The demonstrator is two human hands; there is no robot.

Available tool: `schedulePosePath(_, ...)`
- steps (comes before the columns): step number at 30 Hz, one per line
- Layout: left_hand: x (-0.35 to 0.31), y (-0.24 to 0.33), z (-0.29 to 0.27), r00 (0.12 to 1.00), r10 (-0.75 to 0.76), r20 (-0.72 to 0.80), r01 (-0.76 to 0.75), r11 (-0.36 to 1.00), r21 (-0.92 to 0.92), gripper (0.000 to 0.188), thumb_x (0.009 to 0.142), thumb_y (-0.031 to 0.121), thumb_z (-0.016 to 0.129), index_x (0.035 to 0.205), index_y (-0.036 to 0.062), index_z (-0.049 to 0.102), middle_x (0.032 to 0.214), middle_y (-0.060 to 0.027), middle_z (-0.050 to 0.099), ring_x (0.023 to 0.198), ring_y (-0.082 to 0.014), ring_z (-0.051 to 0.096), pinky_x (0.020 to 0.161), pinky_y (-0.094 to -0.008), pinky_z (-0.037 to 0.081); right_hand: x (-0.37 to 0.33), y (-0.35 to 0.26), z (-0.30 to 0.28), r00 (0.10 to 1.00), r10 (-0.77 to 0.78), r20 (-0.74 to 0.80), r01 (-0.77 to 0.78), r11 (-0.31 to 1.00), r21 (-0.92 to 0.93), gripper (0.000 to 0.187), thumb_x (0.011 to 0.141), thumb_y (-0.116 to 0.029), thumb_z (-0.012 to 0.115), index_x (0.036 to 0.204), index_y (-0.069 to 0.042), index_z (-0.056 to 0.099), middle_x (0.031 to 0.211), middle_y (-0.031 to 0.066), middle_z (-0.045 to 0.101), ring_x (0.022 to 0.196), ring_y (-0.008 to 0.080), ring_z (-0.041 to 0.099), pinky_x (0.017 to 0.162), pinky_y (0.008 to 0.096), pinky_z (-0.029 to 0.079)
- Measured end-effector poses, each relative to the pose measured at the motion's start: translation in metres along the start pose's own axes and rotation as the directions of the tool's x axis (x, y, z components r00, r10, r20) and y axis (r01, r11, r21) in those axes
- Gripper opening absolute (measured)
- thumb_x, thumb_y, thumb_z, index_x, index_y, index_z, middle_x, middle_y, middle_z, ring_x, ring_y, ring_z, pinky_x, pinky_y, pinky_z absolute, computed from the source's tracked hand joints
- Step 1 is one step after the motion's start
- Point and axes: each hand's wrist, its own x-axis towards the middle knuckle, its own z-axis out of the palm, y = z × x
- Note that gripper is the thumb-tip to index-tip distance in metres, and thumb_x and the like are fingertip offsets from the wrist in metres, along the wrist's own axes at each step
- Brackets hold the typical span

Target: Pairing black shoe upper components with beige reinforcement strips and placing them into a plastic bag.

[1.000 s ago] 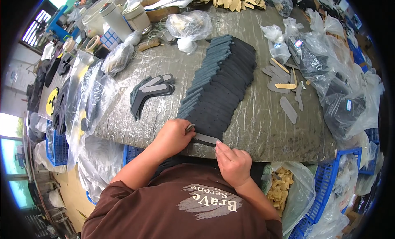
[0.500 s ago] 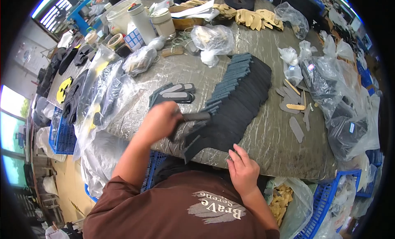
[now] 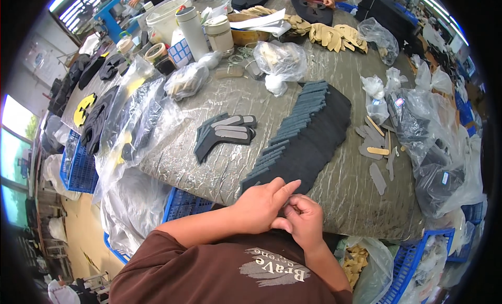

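My left hand [image 3: 260,207] and my right hand [image 3: 305,219] meet at the near edge of the table, fingers pinched together. A small greyish bit shows between the fingertips, too hidden to name. Just beyond them lies a long fanned row of black fabric pieces [image 3: 319,136], overlapping, with blue-green edges along the left side. To its left, a small pile of dark glove-shaped pieces [image 3: 212,142] rests on the table, with grey finger strips [image 3: 231,132] on top.
Loose grey strips [image 3: 376,178] and wooden sticks [image 3: 377,150] lie at right, beside plastic bags of dark pieces [image 3: 442,168]. Bags, jars and a grey-white cylinder [image 3: 192,34] stand at the back left. Tan gloves [image 3: 337,37] lie farther back; a co-worker's hands [image 3: 329,0] show beyond.
My left hand has moved right and nearer, from beside the glove-shaped pile to my right hand. The dark piece with the grey strip near it no longer shows there. The view has shifted slightly.
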Motion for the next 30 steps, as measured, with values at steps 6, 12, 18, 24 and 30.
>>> schedulePosePath(6, 0.003, 0.001, 0.007, 0.999, 0.031, -0.017, -0.030, 0.999, 0.036, 0.093, 0.073, 0.064, 0.055, 0.133, -0.0042, 0.036, 0.095, -0.0162, 0.048, 0.076, -0.0324, 0.059, 0.063, -0.0383, 0.049, -0.010, 0.003, -0.007, 0.986, 0.151, 0.073, -0.163, 0.964, 0.210, 0.007, 0.082, 0.003, 0.062, 0.076, 0.003, 0.061, 0.073, 0.0019, 0.058, 0.064, 0.0054, 0.052, 0.053, 0.0210, 0.041)
schedulePosePath(12, -0.001, 0.006, 0.010, 1.000, 0.013, 0.004, -0.014, 0.999, 0.038, 0.092, 0.074, 0.065, 0.053, 0.132, -0.0049, 0.037, 0.094, -0.0163, 0.049, 0.074, -0.0318, 0.059, 0.063, -0.0379, 0.049, -0.015, 0.003, -0.007, 0.986, 0.154, 0.066, -0.166, 0.956, 0.243, 0.006, 0.083, 0.002, 0.063, 0.077, 0.004, 0.062, 0.074, 0.0039, 0.059, 0.065, 0.0070, 0.054, 0.055, 0.0216, 0.043)
schedulePosePath(18, 0.000, 0.007, 0.011, 1.000, 0.009, -0.015, -0.008, 0.998, 0.055, 0.093, 0.074, 0.065, 0.053, 0.132, -0.0057, 0.038, 0.094, -0.0169, 0.050, 0.074, -0.0321, 0.060, 0.063, -0.0381, 0.049, -0.018, 0.012, -0.007, 0.991, 0.119, 0.061, -0.131, 0.946, 0.296, 0.003, 0.081, 0.005, 0.063, 0.079, 0.004, 0.062, 0.078, 0.0055, 0.062, 0.069, 0.0092, 0.056, 0.059, 0.0227, 0.045)
schedulePosePath(24, -0.001, 0.006, 0.013, 1.000, 0.006, 0.021, -0.005, 0.998, -0.063, 0.088, 0.076, 0.062, 0.055, 0.132, -0.0045, 0.039, 0.098, -0.0177, 0.051, 0.075, -0.0339, 0.059, 0.064, -0.0393, 0.049, -0.020, 0.012, -0.006, 0.968, 0.239, 0.079, -0.249, 0.869, 0.427, 0.004, 0.080, 0.006, 0.063, 0.079, 0.002, 0.063, 0.080, 0.0046, 0.062, 0.071, 0.0078, 0.056, 0.062, 0.0213, 0.046)
schedulePosePath(30, 0.002, -0.004, 0.026, 0.985, -0.174, 0.010, 0.109, 0.569, -0.815, 0.039, 0.093, 0.029, 0.056, 0.117, -0.0015, 0.054, 0.085, -0.0093, 0.057, 0.062, -0.0177, 0.054, 0.057, -0.0286, 0.046, -0.019, 0.009, -0.002, 0.957, 0.244, 0.159, -0.281, 0.626, 0.728, 0.008, 0.084, 0.004, 0.051, 0.087, -0.001, 0.057, 0.080, 0.0056, 0.059, 0.059, 0.0055, 0.046, 0.054, 0.0200, 0.039)
